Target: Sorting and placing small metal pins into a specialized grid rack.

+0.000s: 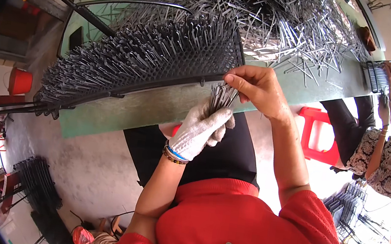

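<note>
My left hand, in a white knit glove, is closed around a bundle of thin dark metal pins held upright just below the table edge. My bare right hand pinches the top of that bundle, right at the front rim of a black perforated rack. The rack lies on the green table and bristles with many pins standing in its holes.
A large loose heap of pins covers the far side of the table. Another person sits at the right by a red stool, handling a smaller rack. Stacked racks and a red bucket stand on the floor at left.
</note>
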Motion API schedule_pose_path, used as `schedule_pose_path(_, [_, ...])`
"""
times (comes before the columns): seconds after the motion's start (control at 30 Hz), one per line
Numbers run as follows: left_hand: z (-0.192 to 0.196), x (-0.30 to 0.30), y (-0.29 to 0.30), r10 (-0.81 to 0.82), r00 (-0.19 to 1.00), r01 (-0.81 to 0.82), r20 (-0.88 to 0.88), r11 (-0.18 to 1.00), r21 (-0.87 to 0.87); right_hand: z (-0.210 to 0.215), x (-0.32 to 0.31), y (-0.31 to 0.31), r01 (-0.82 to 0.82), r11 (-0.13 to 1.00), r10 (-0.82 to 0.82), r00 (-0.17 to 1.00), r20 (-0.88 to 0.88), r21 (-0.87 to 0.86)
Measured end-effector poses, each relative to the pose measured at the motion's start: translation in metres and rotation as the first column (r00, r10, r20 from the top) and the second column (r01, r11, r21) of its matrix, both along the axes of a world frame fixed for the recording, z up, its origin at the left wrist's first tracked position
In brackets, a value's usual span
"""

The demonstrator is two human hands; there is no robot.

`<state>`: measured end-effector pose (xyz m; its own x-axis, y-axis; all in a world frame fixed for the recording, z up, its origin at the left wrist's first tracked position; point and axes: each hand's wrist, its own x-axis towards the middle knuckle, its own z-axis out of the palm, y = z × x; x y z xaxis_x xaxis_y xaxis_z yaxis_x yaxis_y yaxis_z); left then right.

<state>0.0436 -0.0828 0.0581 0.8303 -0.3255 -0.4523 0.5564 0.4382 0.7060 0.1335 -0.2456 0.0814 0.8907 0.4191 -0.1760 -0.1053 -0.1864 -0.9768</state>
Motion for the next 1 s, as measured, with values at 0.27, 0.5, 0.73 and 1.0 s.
schedule_pose_path(0.27, [-0.001,-0.006,-0.002,-0.070,0.998,0.070,-0.008,0.996,0.054,-0.007,-0.009,-0.006,0.103,0.995,-0.103,0.995,0.018,0.018])
schedule_pose_path(0.5, [-0.003,-0.005,-0.010,-0.118,0.993,0.117,0.014,0.991,0.058,-0.003,-0.012,-0.021,0.182,0.982,-0.184,0.982,0.040,0.057])
schedule_pose_path(0.73, [-0.009,0.001,-0.005,-0.099,0.995,0.100,-0.016,0.993,0.056,0.009,0.008,-0.026,0.356,0.927,-0.371,0.916,0.151,0.119])
schedule_pose_path(1.0, [-0.001,0.009,-0.004,0.145,0.983,-0.163,-0.109,0.971,-0.176,0.003,-0.030,-0.011,0.216,0.964,0.095,0.265,0.959,-0.155])
